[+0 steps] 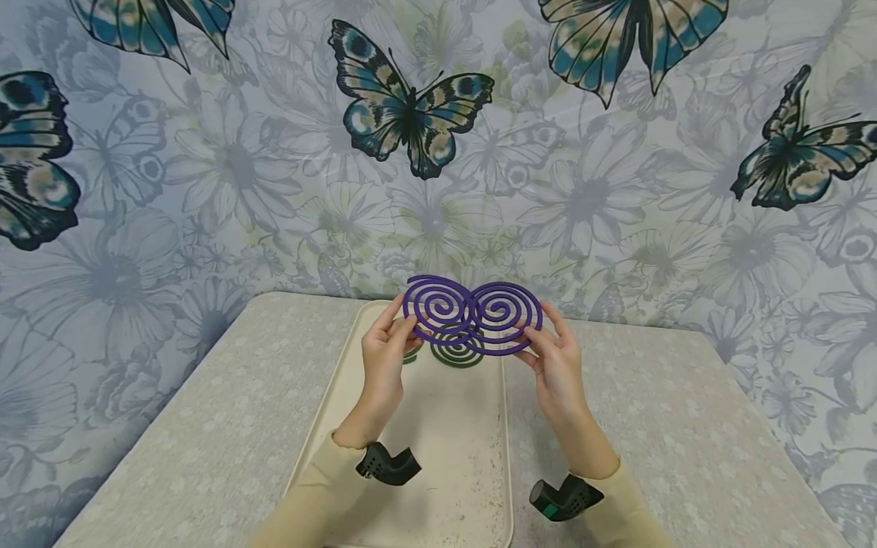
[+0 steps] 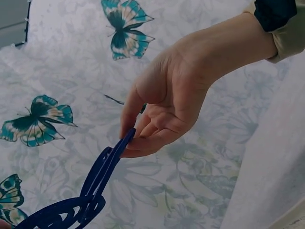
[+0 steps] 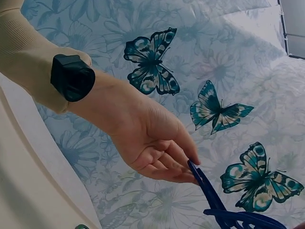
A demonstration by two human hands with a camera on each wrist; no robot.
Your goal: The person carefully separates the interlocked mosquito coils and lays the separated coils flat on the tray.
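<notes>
A purple double-spiral coil is held up level above a cream tray. My left hand pinches the coil's left rim and my right hand pinches its right rim. The left wrist view shows the right hand with thumb and fingers closed on the coil's edge. In the right wrist view the left hand grips the opposite edge of the coil. A dark green spiral coil lies on the tray under the purple one, partly hidden by it.
The tray lies lengthwise on a grey patterned table, and its near half is bare. A butterfly-and-flower cloth hangs close behind the table's far edge. Black wrist cameras sit on both forearms.
</notes>
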